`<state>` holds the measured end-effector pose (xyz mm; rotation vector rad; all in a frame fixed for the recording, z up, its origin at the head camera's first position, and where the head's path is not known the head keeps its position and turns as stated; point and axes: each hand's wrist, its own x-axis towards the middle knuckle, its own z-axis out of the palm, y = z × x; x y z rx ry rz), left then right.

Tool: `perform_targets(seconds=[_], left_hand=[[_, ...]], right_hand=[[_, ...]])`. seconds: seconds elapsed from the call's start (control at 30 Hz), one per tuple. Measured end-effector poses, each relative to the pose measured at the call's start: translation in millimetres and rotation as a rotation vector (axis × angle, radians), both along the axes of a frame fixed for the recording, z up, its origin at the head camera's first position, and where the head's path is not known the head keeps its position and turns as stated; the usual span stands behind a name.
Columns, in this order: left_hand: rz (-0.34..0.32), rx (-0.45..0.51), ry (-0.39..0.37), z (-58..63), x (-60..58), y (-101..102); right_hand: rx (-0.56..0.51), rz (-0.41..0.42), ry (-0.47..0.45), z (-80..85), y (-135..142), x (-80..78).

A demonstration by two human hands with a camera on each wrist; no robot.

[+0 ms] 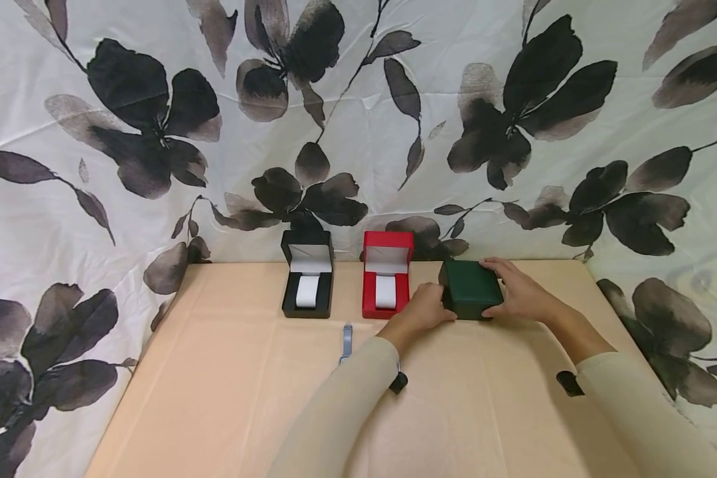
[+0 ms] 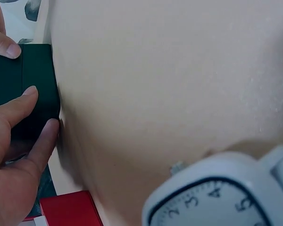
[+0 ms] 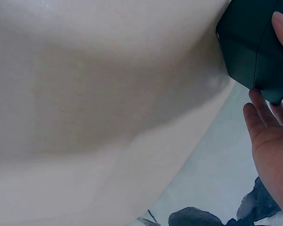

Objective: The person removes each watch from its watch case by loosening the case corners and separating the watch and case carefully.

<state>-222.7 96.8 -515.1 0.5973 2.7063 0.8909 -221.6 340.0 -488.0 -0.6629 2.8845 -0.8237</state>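
Your beige bench (image 1: 215,398) bears a row near its far edge, left to right: black box (image 1: 307,313), open; red box (image 1: 385,313), open; green box (image 1: 472,282), closed. Nearer you lies a watch (image 2: 207,202), partly hidden by your left sleeve (image 1: 340,405).

On the table (image 1: 233,411), closed box (image 1: 471,287) between your hands (image 1: 522,293), two open boxes (image 1: 389,244) left of it, watch (image 2: 205,202) front-left, cloth (image 1: 358,113) behind.

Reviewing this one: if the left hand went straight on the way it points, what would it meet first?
The green box, which the left hand already touches. Beyond it, perhaps the wall cloth, though depth is unclear.
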Motion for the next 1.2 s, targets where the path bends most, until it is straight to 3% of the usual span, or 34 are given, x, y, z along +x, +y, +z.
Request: perform_targets(seconds=[0.17,0.4,0.8,1.2], left_hand=[[-0.007,-0.004,-0.006,-1.0,-1.0,-1.0],[-0.022,-0.038,0.053,-2.8,-2.2,-1.2],[-0.035,-0.062,0.036,-5.4,-4.4,-0.6],[-0.036,-0.087,0.023,2.3,-6.1,-0.6]], right_hand=[[0.072,-0.029,-0.03,2.8,-0.8,0.7],[0.102,-0.042,-0.015,0.3,-2.3,-0.5],[0.18,-0.055,-0.009,8.2,-5.4,-1.1],[0.165,-0.042,-0.079,23.1,-5.3,-9.6]])
